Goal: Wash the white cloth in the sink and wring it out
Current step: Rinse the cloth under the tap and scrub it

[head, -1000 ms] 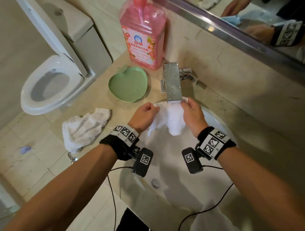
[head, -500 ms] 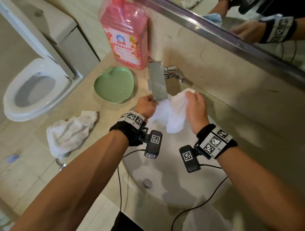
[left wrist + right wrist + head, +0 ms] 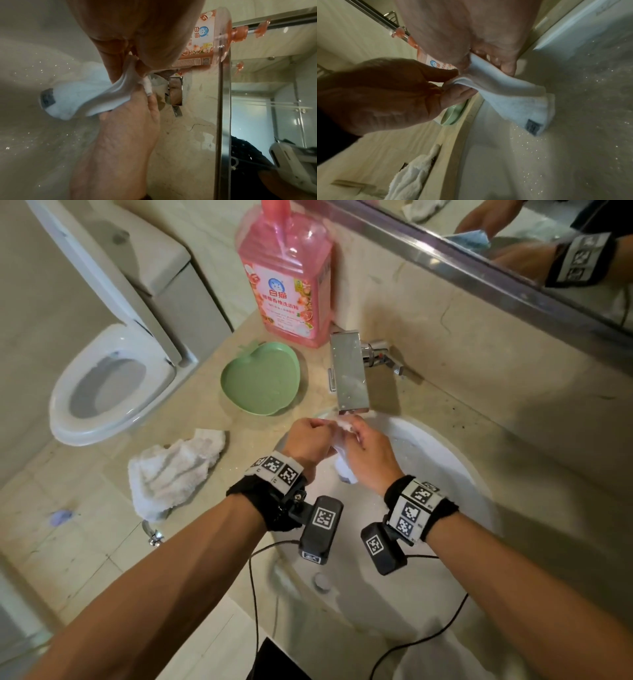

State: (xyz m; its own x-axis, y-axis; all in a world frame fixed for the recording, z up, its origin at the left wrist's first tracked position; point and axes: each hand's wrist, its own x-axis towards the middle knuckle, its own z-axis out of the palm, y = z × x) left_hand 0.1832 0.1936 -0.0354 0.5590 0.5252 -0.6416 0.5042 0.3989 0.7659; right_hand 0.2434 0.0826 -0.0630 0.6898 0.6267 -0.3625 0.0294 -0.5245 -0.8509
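Note:
The white cloth (image 3: 343, 470) hangs bunched between both hands over the white sink (image 3: 462, 463), just below the faucet spout (image 3: 351, 371). My left hand (image 3: 310, 440) pinches its upper edge from the left. My right hand (image 3: 368, 451) grips it from the right, close against the left hand. In the left wrist view the cloth (image 3: 82, 97) trails down toward the basin with a dark label (image 3: 47, 98) at its low end. In the right wrist view my right hand's fingers (image 3: 506, 67) curl over the cloth (image 3: 510, 98), and the left hand (image 3: 385, 94) pinches its edge. Whether water runs from the spout I cannot tell.
A second white towel (image 3: 174, 470) lies crumpled on the counter left of the sink. A green apple-shaped dish (image 3: 260, 378) and a pink detergent bottle (image 3: 287, 278) stand behind it. The drain (image 3: 322, 582) sits at the basin bottom. A toilet (image 3: 102, 385) is at the left, and a mirror lies along the back wall.
The hands have come together, so the cloth that was spread between them under the spout is now bunched into a narrow hanging roll.

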